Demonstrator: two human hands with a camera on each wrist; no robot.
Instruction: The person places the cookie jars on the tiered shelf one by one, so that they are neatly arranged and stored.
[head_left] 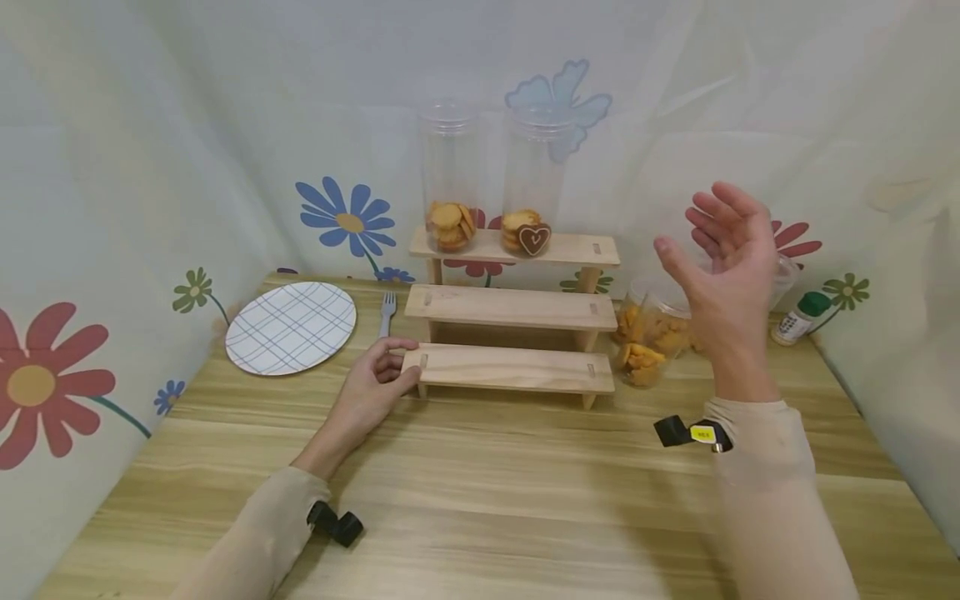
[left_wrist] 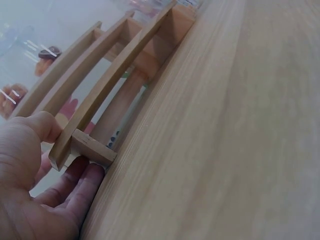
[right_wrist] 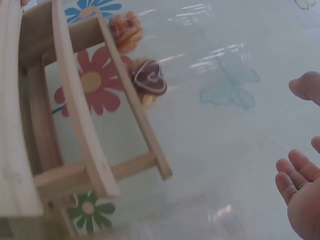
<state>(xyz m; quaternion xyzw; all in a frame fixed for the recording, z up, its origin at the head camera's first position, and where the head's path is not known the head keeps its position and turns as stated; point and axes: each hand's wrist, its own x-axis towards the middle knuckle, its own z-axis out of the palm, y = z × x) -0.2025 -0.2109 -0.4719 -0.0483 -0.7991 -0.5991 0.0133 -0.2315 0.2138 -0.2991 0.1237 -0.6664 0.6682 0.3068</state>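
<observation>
A three-tier wooden shelf stand (head_left: 510, 367) stands on the table. My left hand (head_left: 375, 383) holds the left end of its lowest board; in the left wrist view the thumb (left_wrist: 42, 125) lies over the board and the fingers are beneath, beside the leg. On the top tier are two clear lidded jars: the left jar (head_left: 450, 167) has round cookies, the right jar (head_left: 536, 175) has cookies and a dark heart-shaped one. My right hand (head_left: 731, 258) is raised in the air to the right of the stand, its fingers apart and holding nothing.
Clear jars with orange snacks (head_left: 645, 358) stand right of the stand, partly hidden by my right hand. A green-capped bottle (head_left: 800, 318) is farther right. To the left lie a checked white plate (head_left: 292, 329) and a grey fork (head_left: 387, 315). A flowered curtain (head_left: 247, 125) hangs behind.
</observation>
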